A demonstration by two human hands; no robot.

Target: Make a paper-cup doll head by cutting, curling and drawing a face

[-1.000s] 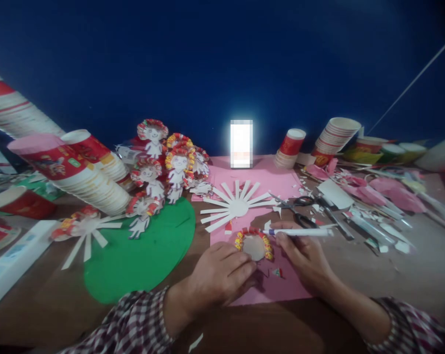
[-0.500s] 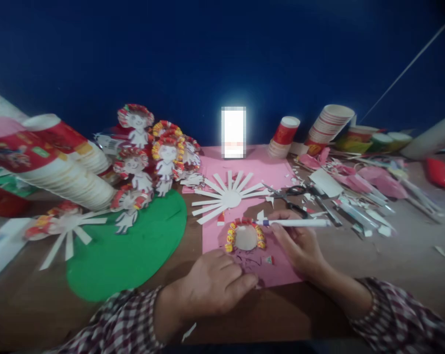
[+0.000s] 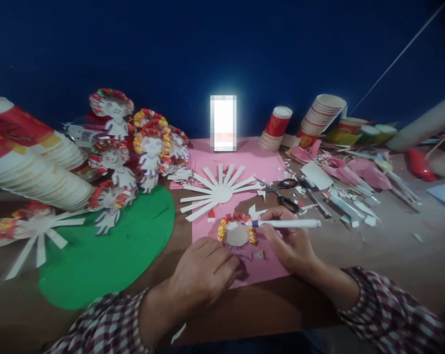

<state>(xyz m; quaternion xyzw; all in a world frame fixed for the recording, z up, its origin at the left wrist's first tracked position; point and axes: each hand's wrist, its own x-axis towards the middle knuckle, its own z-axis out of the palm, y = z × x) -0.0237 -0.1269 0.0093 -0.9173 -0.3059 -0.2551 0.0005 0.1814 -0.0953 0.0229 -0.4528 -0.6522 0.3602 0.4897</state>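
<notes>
My right hand is closed around a white marker pen with a blue end, held nearly level. Its tip points left over a pale paper disc framed at the top and sides by red and yellow curled paper. My left hand lies at the disc's lower left with its fingers curled. Its fingertips are hidden, so I cannot tell whether it grips the edge. Underneath is a pink sheet with dark pen marks. Behind the disc lies a white paper piece with radiating strips.
Paper figures with curled red and yellow hair stand at left, by a green paper shape and stacked paper cups. Scissors, paper scraps and more cups lie right. A bright phone-like screen stands at back.
The view has shifted, so most things sit farther left. My left hand has moved up closer to the disc, and the pen's tip has come over the disc.
</notes>
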